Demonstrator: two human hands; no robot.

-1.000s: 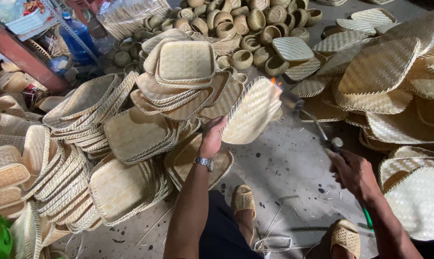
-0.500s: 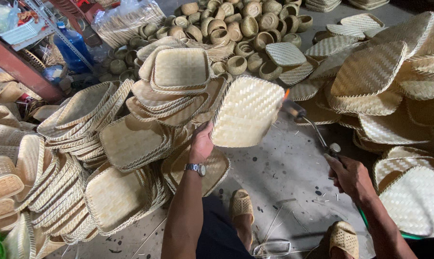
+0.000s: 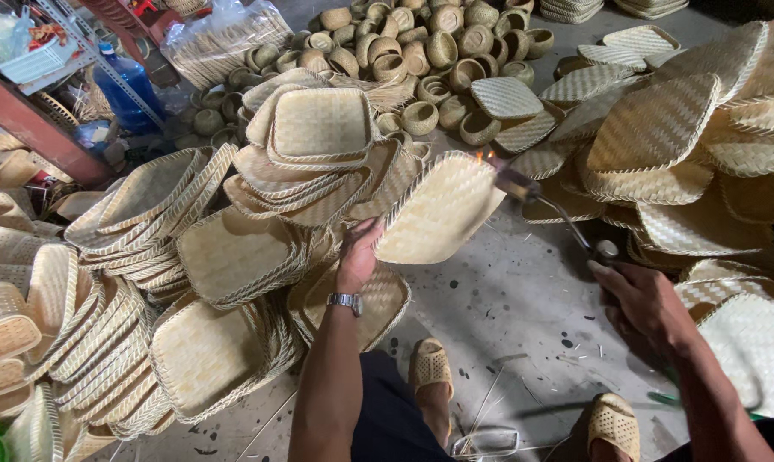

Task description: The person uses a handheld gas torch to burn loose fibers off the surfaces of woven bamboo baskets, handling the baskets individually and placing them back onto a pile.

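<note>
Your left hand (image 3: 358,254) grips a woven tray (image 3: 438,208) by its lower left edge, holding it tilted above the floor (image 3: 507,299) with its underside facing you. Your right hand (image 3: 648,304) is closed around the handle of a torch (image 3: 558,214); its thin metal stem runs up and left to the nozzle, where a small flame (image 3: 488,156) burns right at the tray's upper right edge. A watch (image 3: 346,301) sits on your left wrist.

Just left of the tray, stacks of trays (image 3: 318,145) lean against one another, and more stacks (image 3: 181,359) spread toward the lower left. To the right, another heap of trays (image 3: 695,145) lies bottom up. Beyond the tray, at the top, small round baskets (image 3: 421,51) crowd the floor. A blue water bottle (image 3: 126,85) stands at the upper left beside a metal shelf frame (image 3: 27,120). Your feet in woven slippers (image 3: 431,368) rest on the grey floor below the tray.
</note>
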